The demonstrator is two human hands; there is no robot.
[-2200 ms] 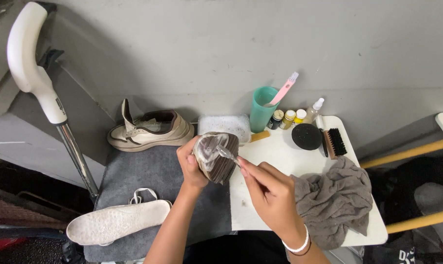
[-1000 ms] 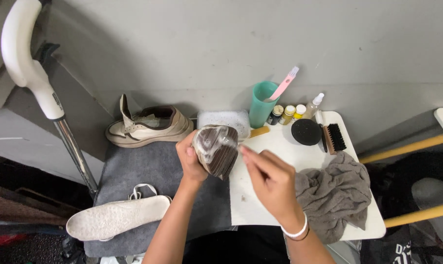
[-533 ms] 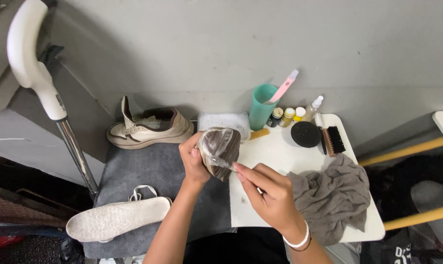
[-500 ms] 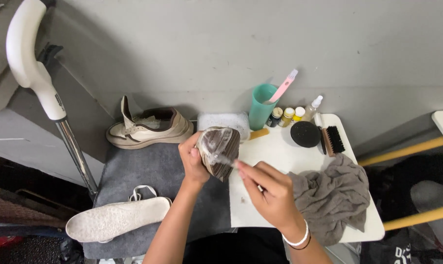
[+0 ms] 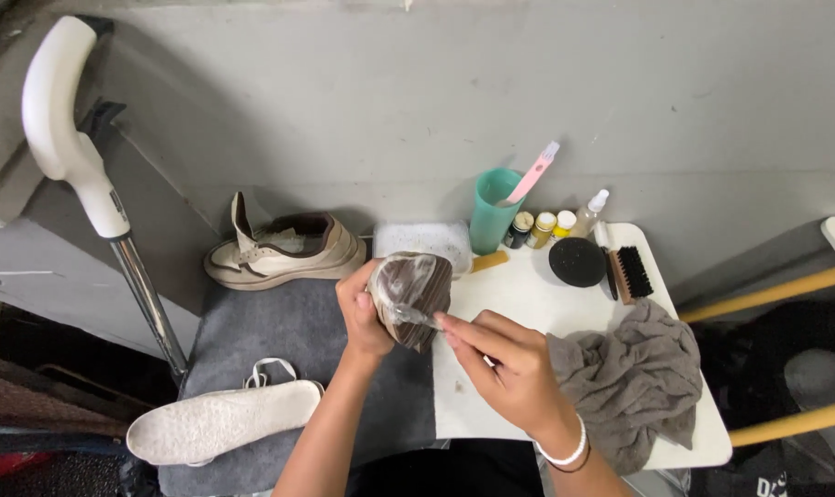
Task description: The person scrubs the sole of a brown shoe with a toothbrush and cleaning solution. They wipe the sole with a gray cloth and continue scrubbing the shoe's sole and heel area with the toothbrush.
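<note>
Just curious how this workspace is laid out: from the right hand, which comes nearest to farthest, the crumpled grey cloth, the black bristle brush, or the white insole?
From the right hand:
1. Crumpled grey cloth, touching it on the right.
2. Black bristle brush, up and right on the table.
3. White insole, far left.

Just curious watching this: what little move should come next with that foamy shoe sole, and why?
Probably another short stroke of the small brush across the sole. The left hand holds the shoe sole-up, the right hand has the brush tip on it, and white foam covers only part of the brown tread.
</note>
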